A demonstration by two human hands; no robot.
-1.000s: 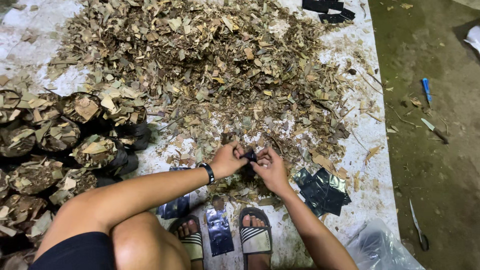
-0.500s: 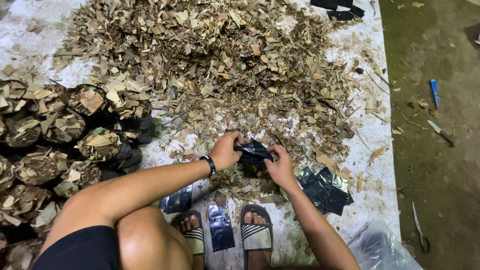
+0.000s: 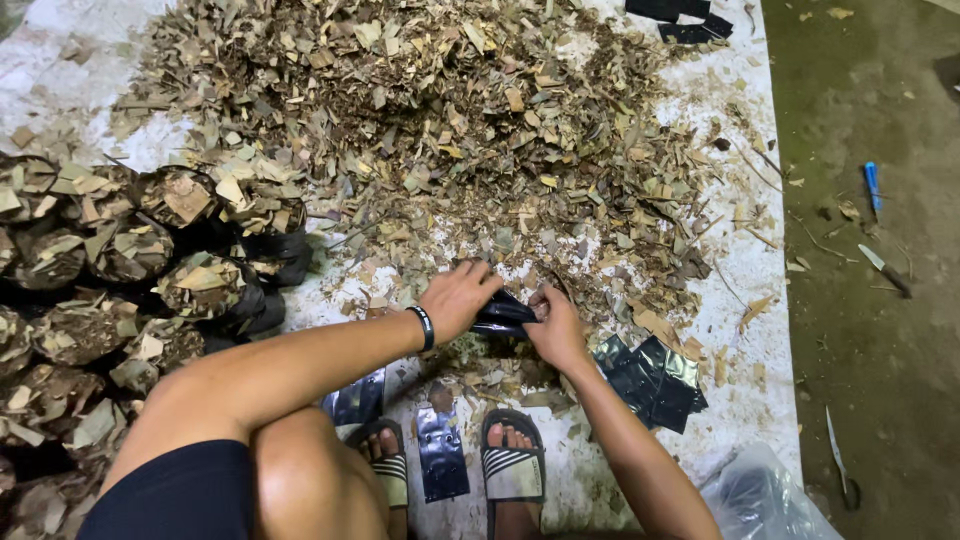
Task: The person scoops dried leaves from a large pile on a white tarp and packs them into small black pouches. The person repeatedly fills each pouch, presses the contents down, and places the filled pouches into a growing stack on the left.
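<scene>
Leaf pile (image 3: 420, 130): a broad heap of dry, chopped brown leaves covers most of the white sheet (image 3: 740, 280), its loose edge touching the spot where both hands work.
Filled bags (image 3: 110, 300): a cluster of black plastic bags packed with leaf bits stands upright at the person's left, close together.
Flat bags (image 3: 655, 375): a stack of empty black bags lies just beside the right forearm; one more flat bag (image 3: 442, 452) lies between the sandalled feet.
Left hand (image 3: 458, 298): fingers curled and closed on the near edge of a small black bag (image 3: 505, 316), wristband showing.
Right hand (image 3: 556, 325): thumb and fingers pinching the bag's other edge, the bag held between the hands just above the pile's edge.
Risk: the thin film could tear, or the mouth stay stuck shut, if the two pinches pull unevenly; a weak grip could drop it into the litter.
Change: against the picture half a second back, the hands sit slightly nearer the feet, and the bag looks flatter and more hidden under the left palm.
</scene>
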